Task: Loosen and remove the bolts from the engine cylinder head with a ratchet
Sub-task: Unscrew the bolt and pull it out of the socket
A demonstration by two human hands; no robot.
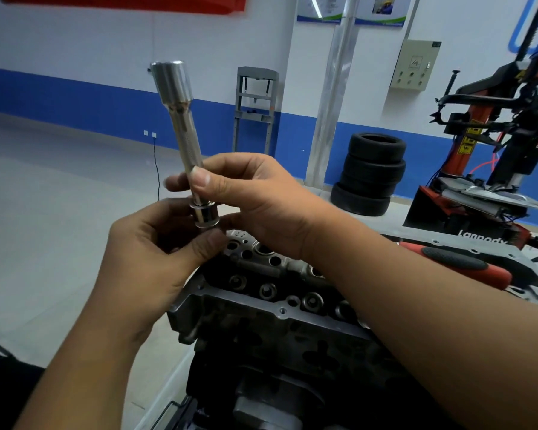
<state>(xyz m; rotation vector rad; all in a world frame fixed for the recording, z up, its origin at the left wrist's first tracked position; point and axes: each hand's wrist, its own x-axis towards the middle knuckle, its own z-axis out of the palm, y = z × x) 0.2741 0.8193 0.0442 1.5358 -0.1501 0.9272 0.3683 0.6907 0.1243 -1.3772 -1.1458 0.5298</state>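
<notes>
While the tyre changer [491, 144] stands at the right rear of the workshop, the engine cylinder head [261, 293] sits on its block in the lower centre, directly beneath both hands, its bolt wells and valve bores exposed. A stack of tyres [370, 173] rests on the floor against the blue-banded wall, left of the tyre changer. A grey press frame [255, 107] stands further left along the same wall. A ratchet handle [457, 263], red with black grip inserts, lies across the right-hand part of the head, touched by neither hand. The right hand [255, 200] pinches the chrome extension bar [184, 131] between thumb and fingers, holding it tilted with its wide end uppermost, clear above the head. The left hand [149, 252] grips the short chrome socket [205, 216] at the bar's lower end, fingers curled around it. Whether the socket is fully seated on the bar cannot be determined.
</notes>
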